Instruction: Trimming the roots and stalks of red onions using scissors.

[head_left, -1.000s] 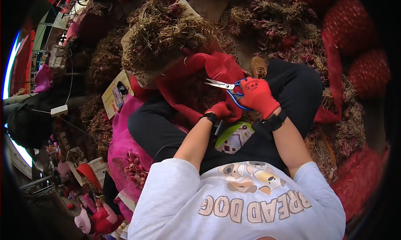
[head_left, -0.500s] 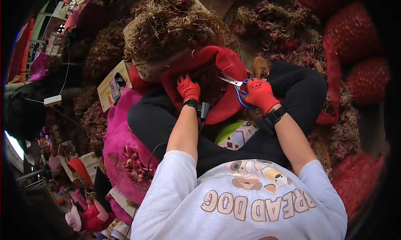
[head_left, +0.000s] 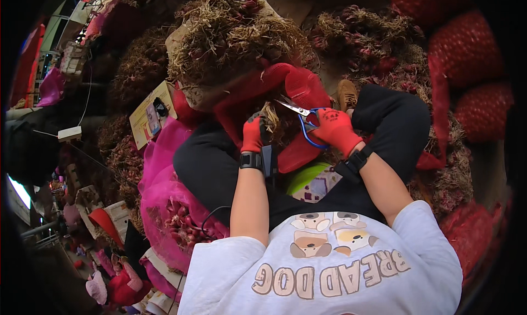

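My left hand (head_left: 254, 133), in a red glove with dark fingertips, is closed around a bunch of dry shallot stalks (head_left: 270, 115); its bulbs are hidden. In my right hand (head_left: 336, 129), also red-gloved, is a pair of scissors (head_left: 302, 113) with blue handles. The blades are slightly apart and point toward the stalks from the right. Both hands are over a red mesh bag (head_left: 303, 86) between my bent legs. Shadow hides much of the bag's inside.
A large heap of dried shallots (head_left: 236, 43) rises just ahead. A pink mesh bag (head_left: 159, 175) with trimmed red shallots stands by my left leg. A yellowish carton (head_left: 144, 124) lies at the left, and full red mesh sacks (head_left: 466, 46) are stacked at the far right.
My left hand has come up out of the red bag toward me and now grips dry stalks. My right hand has moved slightly left and nearer with the scissors.
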`<state>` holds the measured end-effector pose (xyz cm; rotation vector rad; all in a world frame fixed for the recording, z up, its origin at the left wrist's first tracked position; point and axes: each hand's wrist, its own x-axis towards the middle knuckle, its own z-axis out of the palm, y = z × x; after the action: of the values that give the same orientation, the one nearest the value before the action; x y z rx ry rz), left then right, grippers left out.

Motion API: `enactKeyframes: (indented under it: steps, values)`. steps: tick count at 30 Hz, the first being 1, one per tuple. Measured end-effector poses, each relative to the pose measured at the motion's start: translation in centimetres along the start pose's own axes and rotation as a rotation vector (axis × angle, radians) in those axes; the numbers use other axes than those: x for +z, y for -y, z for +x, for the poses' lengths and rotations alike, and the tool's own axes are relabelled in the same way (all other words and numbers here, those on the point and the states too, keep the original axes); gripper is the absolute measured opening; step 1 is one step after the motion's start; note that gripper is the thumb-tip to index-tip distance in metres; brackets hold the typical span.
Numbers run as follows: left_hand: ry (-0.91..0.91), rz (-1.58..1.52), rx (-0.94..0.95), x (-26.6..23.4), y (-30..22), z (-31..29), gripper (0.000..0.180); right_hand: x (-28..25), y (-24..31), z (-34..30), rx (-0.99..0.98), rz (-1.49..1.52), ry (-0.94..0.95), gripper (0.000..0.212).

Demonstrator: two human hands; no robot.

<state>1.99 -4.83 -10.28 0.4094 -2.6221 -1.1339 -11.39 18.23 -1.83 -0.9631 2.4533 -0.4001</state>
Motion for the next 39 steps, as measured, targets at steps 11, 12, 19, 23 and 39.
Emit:
enactKeyframes:
  steps: [11,12,19,23,39]
  values:
    - [0.098,0.109,0.114,2.5,-2.9,-3.3,0.023,4.8,0.6,-0.6,-0.079,-0.063,0.194,0.066]
    - [0.084,0.154,0.145,2.8,-1.5,-3.6,0.020,4.5,0.5,-0.7,-0.105,-0.111,0.210,0.064]
    - [-0.092,-0.854,-0.807,5.6,1.7,-3.9,0.033,2.1,0.6,-0.9,-0.034,-0.062,0.164,0.057]
    - [-0.105,-0.498,-0.244,6.4,3.9,-5.0,0.036,2.6,2.5,2.0,-0.142,-0.186,0.201,0.054]
    - [0.145,0.586,-0.519,5.3,-3.8,-4.4,0.032,-1.8,2.5,4.6,-0.523,-0.558,-0.011,0.034]
